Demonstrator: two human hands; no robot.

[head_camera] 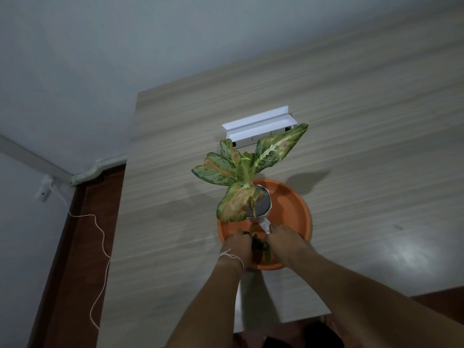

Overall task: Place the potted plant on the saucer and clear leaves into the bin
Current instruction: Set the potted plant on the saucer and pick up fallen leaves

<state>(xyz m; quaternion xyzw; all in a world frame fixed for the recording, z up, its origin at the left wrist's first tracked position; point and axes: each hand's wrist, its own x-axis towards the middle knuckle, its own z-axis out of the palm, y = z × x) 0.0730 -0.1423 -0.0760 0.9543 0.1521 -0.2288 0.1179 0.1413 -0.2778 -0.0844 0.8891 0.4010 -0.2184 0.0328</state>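
Plant point(247, 169): stands in a small pale pot point(261, 205), upright, its spotted green leaves browning at the middle – the pot sits inside the saucer, toward its far left part.
Saucer point(291, 204): orange, round, flat on the bench point(351, 121), near its front edge.
Leaves point(261, 246): a small dark clump in the near part of the saucer, between the two hands.
Left hand point(237, 247): reaches into the saucer's near rim, fingers curled down at the clump; a thin string is tied round the wrist. Whether it has a firm grip I cannot tell.
Right hand point(285, 238): just beside the left, fingers bent onto the same clump and close to the pot's base – grip not clear either.
Tag point(265, 226): a white label hangs at the pot's front, just above the right fingers.
White box point(261, 128): lies on the bench behind the plant, well apart from the saucer.
Cord point(100, 237): runs down the floor at the left.
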